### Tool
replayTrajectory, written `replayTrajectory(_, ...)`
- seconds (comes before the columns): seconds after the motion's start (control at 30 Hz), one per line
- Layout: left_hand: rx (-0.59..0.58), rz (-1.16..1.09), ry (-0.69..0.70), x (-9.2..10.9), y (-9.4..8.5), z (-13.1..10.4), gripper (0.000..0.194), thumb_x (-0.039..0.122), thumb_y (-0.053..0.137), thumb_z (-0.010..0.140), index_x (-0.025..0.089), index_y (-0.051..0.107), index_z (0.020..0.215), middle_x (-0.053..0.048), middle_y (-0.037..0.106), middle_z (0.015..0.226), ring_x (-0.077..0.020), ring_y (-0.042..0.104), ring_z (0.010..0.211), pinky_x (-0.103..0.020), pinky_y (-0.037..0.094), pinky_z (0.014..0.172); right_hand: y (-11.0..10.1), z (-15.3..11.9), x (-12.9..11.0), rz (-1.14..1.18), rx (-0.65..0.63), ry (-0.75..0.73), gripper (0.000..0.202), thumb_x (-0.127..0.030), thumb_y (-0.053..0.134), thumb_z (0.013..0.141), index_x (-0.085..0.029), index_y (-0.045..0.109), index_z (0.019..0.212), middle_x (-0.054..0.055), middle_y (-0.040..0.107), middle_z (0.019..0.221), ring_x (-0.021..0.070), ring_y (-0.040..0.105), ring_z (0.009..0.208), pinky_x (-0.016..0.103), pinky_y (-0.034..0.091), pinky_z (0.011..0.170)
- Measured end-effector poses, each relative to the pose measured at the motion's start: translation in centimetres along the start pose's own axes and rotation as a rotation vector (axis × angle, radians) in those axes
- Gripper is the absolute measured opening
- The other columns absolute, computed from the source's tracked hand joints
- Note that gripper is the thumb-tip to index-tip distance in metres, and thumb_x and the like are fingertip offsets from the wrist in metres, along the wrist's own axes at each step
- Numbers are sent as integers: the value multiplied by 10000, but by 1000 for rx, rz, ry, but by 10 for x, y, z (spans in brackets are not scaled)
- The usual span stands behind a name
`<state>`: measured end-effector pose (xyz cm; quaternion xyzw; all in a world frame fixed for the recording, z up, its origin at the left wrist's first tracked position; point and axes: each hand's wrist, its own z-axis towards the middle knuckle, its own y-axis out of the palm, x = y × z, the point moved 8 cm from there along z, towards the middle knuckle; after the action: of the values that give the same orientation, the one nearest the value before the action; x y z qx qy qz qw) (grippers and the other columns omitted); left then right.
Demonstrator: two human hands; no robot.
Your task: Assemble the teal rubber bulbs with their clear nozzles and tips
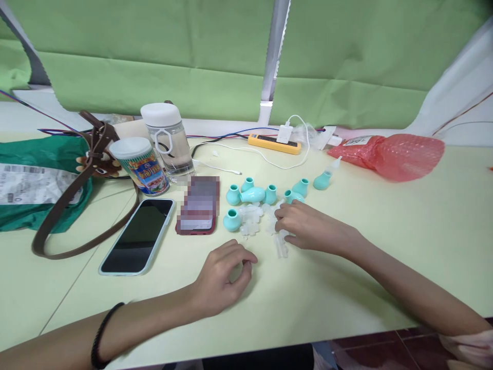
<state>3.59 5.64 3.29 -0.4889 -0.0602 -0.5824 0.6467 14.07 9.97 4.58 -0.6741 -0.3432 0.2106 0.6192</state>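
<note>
My left hand (225,275) rests near the front of the table, with its thumb and forefinger curled together in a pinch. Whatever may lie between those fingertips is too small to make out. My right hand (302,226) reaches over a scatter of translucent white plastic pieces (250,228), thumb apart from the bent fingers. One translucent piece (281,246) lies just below its thumb. Around them are several turquoise bulb-shaped pieces with open necks, such as this turquoise bulb (231,221). Another turquoise bulb (322,180), at the right, has a clear tip on its neck.
Left of the pieces lie a pixelated phone (198,205) and a dark-screened phone (138,236). Behind stand a noodle cup (142,167) and a water bottle (169,139). A brown strap (77,252), green bag (38,205), power strip (273,144) and red bubble-wrap bag (400,156) surround these.
</note>
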Motion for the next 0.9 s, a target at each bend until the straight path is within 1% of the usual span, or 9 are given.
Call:
replayTrajectory(0.13,-11,18,3,0,1,0,160,63,425,737,138,565,753,-41,567,601,-150,506,590,-259,410,527,-2,1,1,59,25,-18,138,-58,507,656,-152,594,602,30,523,615,134,451,605,249,274,544)
replayTrajectory(0.27,-24,79,-48,-5,2,-1,165,69,423,729,135,554,803,-36,562,623,-144,512,590,-252,411,531,-6,8,-2,135,218,-55,182,-144,447,773,-153,625,734,44,522,666,139,456,643,251,300,568)
replayTrajectory(0.33,-37,97,-33,-4,4,-2,153,69,422,721,135,543,788,-27,548,605,-137,499,558,-245,397,511,-2,14,-6,164,319,-72,181,-236,470,787,-163,625,844,60,530,739,158,466,700,262,313,589)
replayTrajectory(0.4,-57,106,14,1,5,-2,140,66,419,712,142,529,751,-16,534,577,-129,478,524,-238,378,489,7,19,-11,181,375,-83,232,-314,504,769,-169,614,913,67,529,778,175,470,738,278,322,611)
replayTrajectory(0.5,-82,120,59,5,8,-3,141,60,414,707,148,518,741,-10,527,562,-126,463,506,-233,365,475,17,25,-13,189,402,-43,226,-290,503,771,-162,607,926,63,530,763,178,473,751,284,322,619)
replayTrajectory(0.63,-72,137,44,2,8,-4,128,77,431,715,144,513,788,-6,523,575,-120,470,512,-226,369,484,14,23,-13,192,445,-36,166,-236,498,765,-135,613,829,67,528,742,168,460,732,275,301,598)
replayTrajectory(0.73,-41,136,-85,-10,4,-3,116,125,450,737,157,484,844,17,504,591,-101,447,491,-209,363,477,8,21,-10,207,460,-31,157,-223,488,761,-136,613,723,45,512,643,154,446,682,270,271,580)
replayTrajectory(0.83,-61,127,-289,-28,4,-4,70,167,442,762,177,454,831,42,467,578,-85,402,454,-195,342,453,9,21,-9,249,437,-17,152,-195,482,741,-138,600,663,21,500,572,139,447,637,265,259,574)
replayTrajectory(0.9,-80,110,-360,-35,5,-4,43,170,433,766,184,444,806,53,440,560,-83,394,454,-191,337,452,10,21,-10,276,433,-1,125,-182,487,712,-128,591,672,18,513,580,133,456,626,265,266,581)
